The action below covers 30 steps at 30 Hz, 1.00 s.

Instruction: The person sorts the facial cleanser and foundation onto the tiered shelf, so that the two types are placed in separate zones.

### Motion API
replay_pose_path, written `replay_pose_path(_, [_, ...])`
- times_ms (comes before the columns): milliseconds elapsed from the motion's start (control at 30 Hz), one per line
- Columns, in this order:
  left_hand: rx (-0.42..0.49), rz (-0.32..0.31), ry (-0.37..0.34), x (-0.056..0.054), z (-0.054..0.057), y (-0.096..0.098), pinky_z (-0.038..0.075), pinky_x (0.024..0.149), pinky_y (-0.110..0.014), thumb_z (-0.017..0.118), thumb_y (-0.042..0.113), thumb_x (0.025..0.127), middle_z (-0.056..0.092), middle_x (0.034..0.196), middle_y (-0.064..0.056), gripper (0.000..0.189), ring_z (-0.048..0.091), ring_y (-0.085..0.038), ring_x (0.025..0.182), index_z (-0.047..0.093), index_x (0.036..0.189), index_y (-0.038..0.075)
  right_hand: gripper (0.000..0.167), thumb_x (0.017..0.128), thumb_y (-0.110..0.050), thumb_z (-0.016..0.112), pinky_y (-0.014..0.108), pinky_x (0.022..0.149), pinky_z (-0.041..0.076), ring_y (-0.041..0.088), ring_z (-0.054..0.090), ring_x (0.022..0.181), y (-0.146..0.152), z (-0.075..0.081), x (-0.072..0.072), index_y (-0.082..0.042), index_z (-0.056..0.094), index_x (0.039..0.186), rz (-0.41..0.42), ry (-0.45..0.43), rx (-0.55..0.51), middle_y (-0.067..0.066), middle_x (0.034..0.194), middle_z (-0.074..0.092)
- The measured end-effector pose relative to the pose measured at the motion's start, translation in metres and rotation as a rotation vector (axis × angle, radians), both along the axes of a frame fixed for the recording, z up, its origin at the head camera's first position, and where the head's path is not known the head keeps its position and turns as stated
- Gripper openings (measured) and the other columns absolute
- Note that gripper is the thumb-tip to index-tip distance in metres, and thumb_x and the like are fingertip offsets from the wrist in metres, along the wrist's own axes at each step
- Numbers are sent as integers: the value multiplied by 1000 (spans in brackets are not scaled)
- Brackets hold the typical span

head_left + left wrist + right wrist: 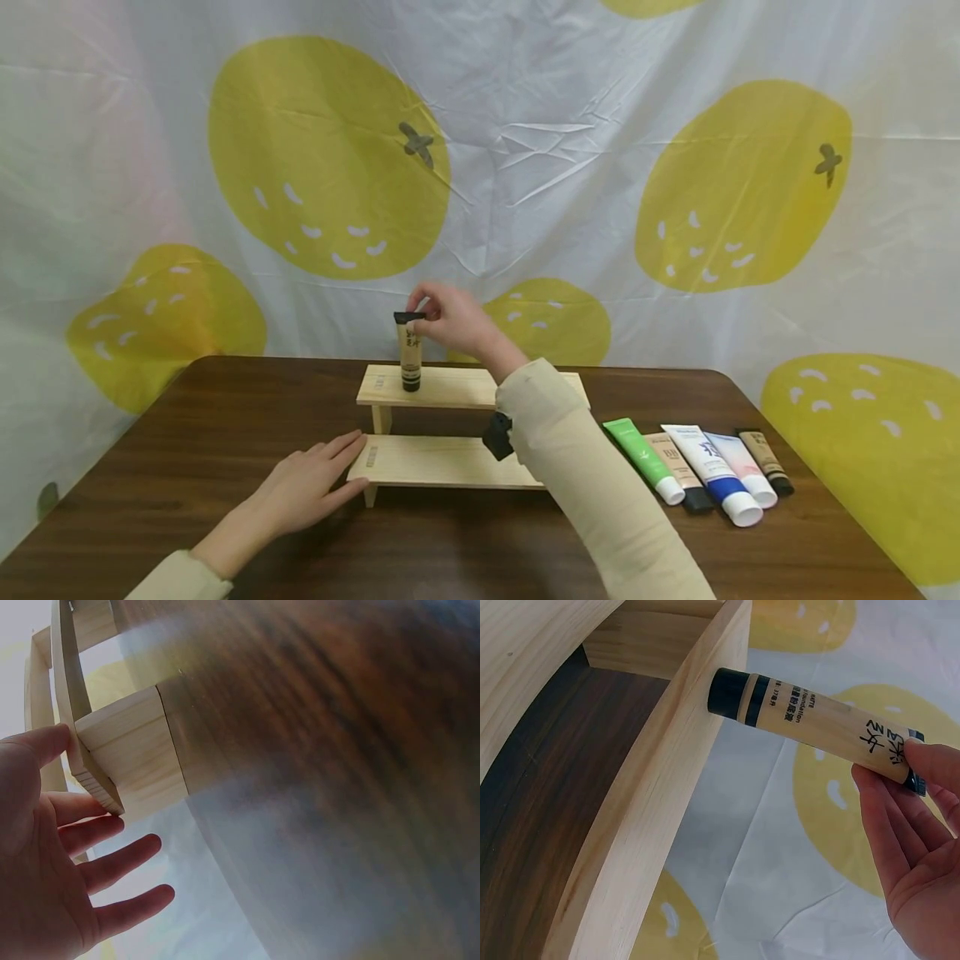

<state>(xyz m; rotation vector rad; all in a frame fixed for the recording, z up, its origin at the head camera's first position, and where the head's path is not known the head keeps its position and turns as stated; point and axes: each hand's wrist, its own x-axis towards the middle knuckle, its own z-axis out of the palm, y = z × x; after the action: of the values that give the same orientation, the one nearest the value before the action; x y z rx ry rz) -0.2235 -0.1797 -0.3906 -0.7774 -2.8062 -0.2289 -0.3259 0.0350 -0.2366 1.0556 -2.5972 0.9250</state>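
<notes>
My right hand (454, 318) pinches the top end of a beige foundation tube (410, 358) with a black cap. The tube stands upright, cap down, at the left part of the upper shelf of a two-tier wooden stand (468, 385). In the right wrist view, thumb and fingers grip the crimped end of the tube (817, 724), its cap right at the shelf board. My left hand (311, 483) touches the left end of the lower shelf (442, 461). Its fingers are spread and mostly straight in the left wrist view, with thumb and forefinger at the board's edge.
Several tubes lie on the dark wooden table (225, 442) to the right: a green one (637, 454), a beige BB tube (672, 462), a white and blue one (708, 467), a pink and white one (738, 467), and a gold-black one (763, 458). A lemon-print cloth (525, 167) hangs behind.
</notes>
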Motion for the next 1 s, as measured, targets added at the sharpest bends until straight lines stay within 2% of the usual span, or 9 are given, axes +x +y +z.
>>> replay_pose_path(433, [-5, 6, 9, 0, 0, -1, 42, 73, -50, 40, 53, 88, 44, 128, -12, 64, 51, -32, 103, 45, 129, 3, 12, 80, -11, 64, 23, 59, 41, 13, 53, 68, -1, -1, 1, -9, 58, 91, 10, 13, 18, 2, 76, 57])
replay_pose_path(1000, [-1, 2, -6, 0, 1, 0, 42, 74, -51, 40, 52, 88, 43, 129, -13, 64, 50, -33, 104, 45, 130, 4, 14, 80, -12, 65, 25, 63, 42, 13, 55, 73, 2, -1, 3, -9, 58, 92, 8, -11, 2, 2, 81, 59])
